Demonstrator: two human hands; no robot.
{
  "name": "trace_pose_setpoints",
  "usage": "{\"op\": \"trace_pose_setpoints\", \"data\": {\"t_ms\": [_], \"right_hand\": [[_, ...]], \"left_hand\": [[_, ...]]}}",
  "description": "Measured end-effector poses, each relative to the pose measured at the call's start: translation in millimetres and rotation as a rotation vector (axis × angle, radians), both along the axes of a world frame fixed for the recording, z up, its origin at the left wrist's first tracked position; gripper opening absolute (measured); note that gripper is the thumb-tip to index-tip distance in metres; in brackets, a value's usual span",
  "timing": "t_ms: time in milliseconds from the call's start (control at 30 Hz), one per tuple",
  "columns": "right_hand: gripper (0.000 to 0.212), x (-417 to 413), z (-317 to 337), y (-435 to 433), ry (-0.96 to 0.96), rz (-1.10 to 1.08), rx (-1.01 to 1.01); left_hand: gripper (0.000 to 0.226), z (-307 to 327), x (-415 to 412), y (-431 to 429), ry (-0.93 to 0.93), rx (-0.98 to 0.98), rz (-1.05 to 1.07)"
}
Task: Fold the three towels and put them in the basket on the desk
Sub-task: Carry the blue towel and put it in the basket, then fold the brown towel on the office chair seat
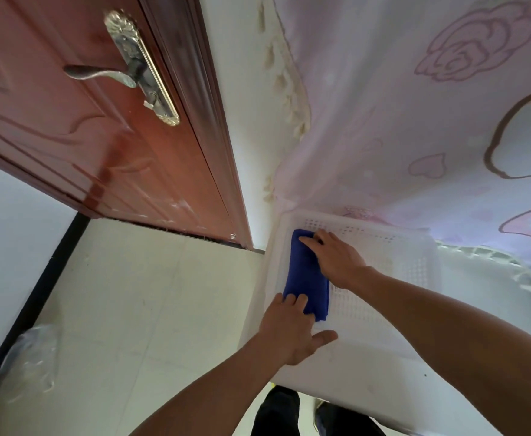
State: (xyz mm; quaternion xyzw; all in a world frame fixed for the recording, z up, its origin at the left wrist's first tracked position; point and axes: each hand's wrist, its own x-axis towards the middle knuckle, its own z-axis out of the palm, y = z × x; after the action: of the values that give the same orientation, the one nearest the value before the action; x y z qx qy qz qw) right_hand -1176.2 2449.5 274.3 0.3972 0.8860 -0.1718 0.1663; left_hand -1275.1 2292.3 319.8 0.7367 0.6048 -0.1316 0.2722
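A folded blue towel (305, 278) lies inside the white basket (393, 243), along its left side on the perforated floor; the basket stands on the white desk (383, 372), close against a pink flowered curtain (415, 121). The left hand (292, 328) is at the towel's near end; its fingers (300, 302) lie fairly straight on top of the cloth, the thumb spread away to the right, gripping nothing. The right hand (333, 256) is at the far end; its fingers rest flat across the towel there, pressing rather than grasping. The towel runs between the two hands. To the left are a red-brown door (85, 136) with a metal handle (100, 73) and a pale tiled floor (132, 294).
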Motion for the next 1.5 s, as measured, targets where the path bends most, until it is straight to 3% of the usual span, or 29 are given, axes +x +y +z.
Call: {"op": "trace_pose_setpoints", "data": {"t_ms": [100, 200, 300, 367, 533, 700, 1000, 1267, 1500], "right_hand": [[0.079, 2, -1, 4, 0.01, 0.0, -0.046], [0.072, 0, 13, 8, 0.002, 0.018, -0.106], [0.059, 2, 28, 13, -0.009, -0.003, -0.14], [0.049, 4, 44, 9, 0.009, 0.039, -0.023], [0.036, -9, 91, -48, 0.268, 0.303, 0.179], [0.026, -49, 122, -182, 0.435, 0.682, 0.102], [0.037, -64, 143, -484, 0.438, 1.277, 0.027], [0.039, -36, 138, -783, 0.392, 1.533, -0.035], [0.039, -14, 145, -973, 0.377, 1.755, -0.089]], "left_hand": [[0.109, 0, 3, 3, 0.019, -0.033, 0.023], [0.074, 6, 7, -7, 0.067, -0.034, 0.061], [0.05, 16, 10, -34, 0.083, 0.095, 0.122], [0.044, 25, 12, -62, 0.109, 0.217, 0.182], [0.039, 58, 15, -148, 0.219, 0.211, 0.648], [0.034, 82, 43, -284, 0.286, 0.164, 1.086], [0.035, 103, 132, -571, 0.383, 0.104, 1.685], [0.033, 106, 244, -835, 0.428, 0.006, 2.004], [0.032, 112, 281, -986, 0.439, -0.031, 2.199]]}}
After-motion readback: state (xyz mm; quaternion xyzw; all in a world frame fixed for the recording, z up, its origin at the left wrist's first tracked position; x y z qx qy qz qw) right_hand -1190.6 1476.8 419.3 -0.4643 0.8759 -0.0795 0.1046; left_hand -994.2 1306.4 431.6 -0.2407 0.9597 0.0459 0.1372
